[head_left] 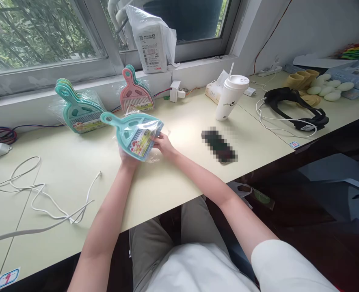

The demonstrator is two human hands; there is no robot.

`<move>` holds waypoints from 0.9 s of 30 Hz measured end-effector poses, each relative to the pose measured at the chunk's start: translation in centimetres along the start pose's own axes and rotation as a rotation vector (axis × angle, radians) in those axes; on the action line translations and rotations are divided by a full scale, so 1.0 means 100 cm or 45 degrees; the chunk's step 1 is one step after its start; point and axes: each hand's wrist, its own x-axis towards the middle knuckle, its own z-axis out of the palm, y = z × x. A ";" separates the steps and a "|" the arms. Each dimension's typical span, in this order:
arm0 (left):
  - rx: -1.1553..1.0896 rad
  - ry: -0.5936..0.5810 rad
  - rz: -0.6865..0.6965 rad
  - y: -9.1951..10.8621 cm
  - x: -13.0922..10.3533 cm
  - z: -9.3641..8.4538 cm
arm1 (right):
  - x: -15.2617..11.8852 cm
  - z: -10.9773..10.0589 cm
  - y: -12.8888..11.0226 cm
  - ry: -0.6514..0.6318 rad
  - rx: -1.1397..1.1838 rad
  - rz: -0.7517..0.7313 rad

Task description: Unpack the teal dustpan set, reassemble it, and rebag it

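A teal mini dustpan and brush set [133,134] in a clear plastic wrapper is held above the table, tilted, its handle to the upper left. My right hand [165,145] grips its right edge with fingers closed. Under its lower left side is my left hand [128,157], mostly hidden by the dustpan, the fingers out of sight. Behind it, a stack of teal wrapped dustpan sets [82,111] leans against the wall below the window. A second stack, with a pink dustpan set [137,93] in front, leans to its right.
White cables [48,194] spread over the table's left side. To the right stand a white cup with a straw [228,99] and a tissue box [213,92]; a pixelated dark object [219,145] lies nearer. Further right are a black headset [298,107] and pale egg-shaped pieces [331,87].
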 end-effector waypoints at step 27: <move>0.035 0.155 0.009 -0.028 0.017 -0.015 | 0.022 -0.033 -0.016 0.349 0.066 -0.072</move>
